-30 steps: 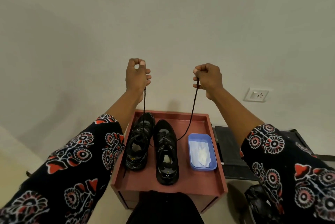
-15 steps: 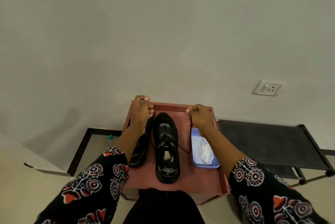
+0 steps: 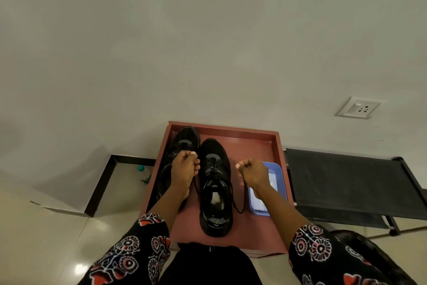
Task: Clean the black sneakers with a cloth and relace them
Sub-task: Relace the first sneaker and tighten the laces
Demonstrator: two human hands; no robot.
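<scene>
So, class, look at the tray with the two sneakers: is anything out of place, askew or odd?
The two sneakers are not level: the left sneaker sits further back than the right sneaker, which is laced. The lace ends trail loose from the left hand and right hand, untied. Nothing on the red tray looks spilled or damaged.

Two black sneakers are sitting side by side on the red tabletop [image 3: 254,227], toes pointing at the wall. The right sneaker [image 3: 216,189] is lying nearer, its black lace [image 3: 240,201] running through the eyelets and trailing out on both sides. The glossy left sneaker [image 3: 182,146] is sitting farther back, partly hidden.
</scene>
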